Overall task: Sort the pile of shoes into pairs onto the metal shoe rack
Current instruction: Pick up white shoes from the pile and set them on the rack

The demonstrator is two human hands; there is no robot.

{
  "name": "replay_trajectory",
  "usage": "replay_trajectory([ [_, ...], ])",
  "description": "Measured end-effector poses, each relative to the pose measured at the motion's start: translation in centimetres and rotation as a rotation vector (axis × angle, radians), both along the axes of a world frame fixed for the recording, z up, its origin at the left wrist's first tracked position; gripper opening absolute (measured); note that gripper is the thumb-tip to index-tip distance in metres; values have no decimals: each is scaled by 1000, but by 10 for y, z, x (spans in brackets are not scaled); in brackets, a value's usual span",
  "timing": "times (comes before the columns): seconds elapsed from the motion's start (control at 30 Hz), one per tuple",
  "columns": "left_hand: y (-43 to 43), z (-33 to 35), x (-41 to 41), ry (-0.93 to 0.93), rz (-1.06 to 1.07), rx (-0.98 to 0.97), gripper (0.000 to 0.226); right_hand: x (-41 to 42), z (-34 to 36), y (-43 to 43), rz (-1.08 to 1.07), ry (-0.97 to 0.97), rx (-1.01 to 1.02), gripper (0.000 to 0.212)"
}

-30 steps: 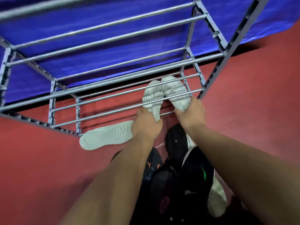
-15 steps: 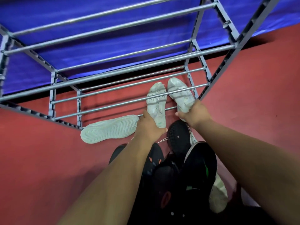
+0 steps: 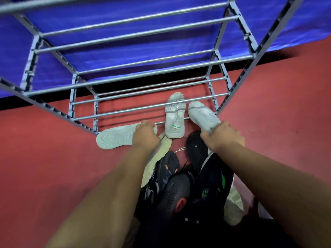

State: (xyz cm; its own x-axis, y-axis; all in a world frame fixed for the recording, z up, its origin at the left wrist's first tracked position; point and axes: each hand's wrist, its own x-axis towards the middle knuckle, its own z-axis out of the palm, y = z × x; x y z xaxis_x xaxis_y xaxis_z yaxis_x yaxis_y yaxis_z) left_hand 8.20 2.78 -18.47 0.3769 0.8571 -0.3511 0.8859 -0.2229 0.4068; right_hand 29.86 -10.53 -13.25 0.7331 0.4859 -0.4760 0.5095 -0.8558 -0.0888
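The grey metal shoe rack (image 3: 161, 64) stands over the red floor. A white mesh shoe (image 3: 174, 122) lies on the bottom bars, toe pointing away, with no hand on it. Right of it, a second white shoe (image 3: 200, 113) leans on the same bars, and my right hand (image 3: 223, 138) grips its heel. My left hand (image 3: 146, 135) curls over one end of a white shoe lying sole-up (image 3: 114, 139) on the floor beside the rack's front left leg. The pile of dark shoes (image 3: 179, 185) lies between my forearms.
A blue sheet (image 3: 107, 58) hangs behind the rack. A cream shoe (image 3: 161, 153) pokes out of the pile under my left wrist, and a black studded sole (image 3: 195, 149) lies under my right hand. Red floor (image 3: 53, 158) stretches to the left and right.
My left hand let go of the white mesh shoe, left it on the bottom bars, and moved left onto the sole-up shoe. My right hand stays on the other white shoe's heel.
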Motion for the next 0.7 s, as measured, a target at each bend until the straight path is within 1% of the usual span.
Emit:
replay_trajectory([
  [0.07,3,3,-11,124,-25,85,62,-4,-2,-5,-111,22,-200,75],
  [0.1,5,4,-16,173,-12,133,68,-8,-4,-6,-123,10,-258,74],
  [0.13,7,4,-22,226,22,150,74,-13,-6,-7,-97,-21,-267,72],
  [0.17,10,3,-29,274,55,144,81,-19,-6,-8,-37,-69,-235,68],
  [0.2,12,5,-35,327,84,115,86,-23,-7,-6,48,-127,-160,64],
  [0.23,14,6,-42,382,91,92,86,-28,-8,-4,142,-163,-57,59],
  [0.27,16,8,-50,438,72,102,79,-32,-8,0,228,-160,63,53],
  [0.3,19,8,-57,492,36,128,69,-36,-9,5,293,-110,177,49],
  [0.33,20,8,-63,543,0,135,61,-41,-11,11,311,-26,273,47],
  [0.37,21,9,-68,576,-26,106,57,-46,-12,18,285,85,341,45],
  [0.4,20,9,-71,584,-39,44,54,-51,-14,25,215,206,381,45],
  [0.47,12,12,-77,516,-18,-54,44,-57,-19,41,30,417,418,51],
  [0.53,5,18,-80,354,136,-21,33,-58,-21,54,-87,530,402,61],
  [0.6,2,26,-78,200,315,71,34,-55,-23,62,-116,596,372,59],
  [0.67,3,35,-69,95,355,111,42,-51,-28,67,-132,631,367,50],
  [0.7,4,40,-62,61,317,88,47,-49,-31,68,-136,641,376,46],
])
